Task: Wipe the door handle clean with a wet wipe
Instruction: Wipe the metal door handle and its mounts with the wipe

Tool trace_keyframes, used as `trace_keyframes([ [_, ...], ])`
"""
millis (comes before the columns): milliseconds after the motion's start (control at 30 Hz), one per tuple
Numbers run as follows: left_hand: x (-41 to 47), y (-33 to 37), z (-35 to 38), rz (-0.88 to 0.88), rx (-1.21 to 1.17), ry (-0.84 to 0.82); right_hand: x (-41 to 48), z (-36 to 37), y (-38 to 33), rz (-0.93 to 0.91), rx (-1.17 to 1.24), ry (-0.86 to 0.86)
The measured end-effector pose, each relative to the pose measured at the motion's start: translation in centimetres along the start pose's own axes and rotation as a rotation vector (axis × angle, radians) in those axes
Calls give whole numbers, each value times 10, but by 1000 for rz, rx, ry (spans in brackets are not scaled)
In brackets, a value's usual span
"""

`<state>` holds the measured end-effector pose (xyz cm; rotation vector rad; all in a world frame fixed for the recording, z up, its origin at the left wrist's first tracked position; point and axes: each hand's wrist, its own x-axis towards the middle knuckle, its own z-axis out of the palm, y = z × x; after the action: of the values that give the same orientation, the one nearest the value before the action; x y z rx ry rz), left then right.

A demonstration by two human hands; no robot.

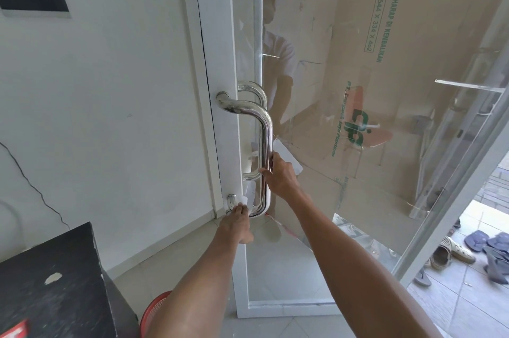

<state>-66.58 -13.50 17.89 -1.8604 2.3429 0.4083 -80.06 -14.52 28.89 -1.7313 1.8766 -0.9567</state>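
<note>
Forearms (344, 269) are extended: a limp wet wipe (243, 201) is pressed flat-fingered by the left hand (237, 223) onto the slick, rigid door handle (265, 128); above it, the bar is clasped by the right hand (281, 175).

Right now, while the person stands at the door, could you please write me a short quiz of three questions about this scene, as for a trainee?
1. True or false: the door handle is a round knob.
2. Which hand is lower on the door handle? A) left hand B) right hand C) both are level
3. Fill in: the basket on the floor at the lower left is ____ in colour.

Key: 1 false, it is a long bent bar; 2 A; 3 red.
</note>
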Motion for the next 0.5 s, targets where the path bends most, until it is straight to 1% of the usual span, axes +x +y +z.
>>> trace_keyframes([
  [233, -4, -5, 6, 45, -23, 28, 4, 1, -2, 23, -50, -5],
  [500, 8, -3, -1, -14, 41, 33, 8, 4, -4, 59, -104, -7],
])
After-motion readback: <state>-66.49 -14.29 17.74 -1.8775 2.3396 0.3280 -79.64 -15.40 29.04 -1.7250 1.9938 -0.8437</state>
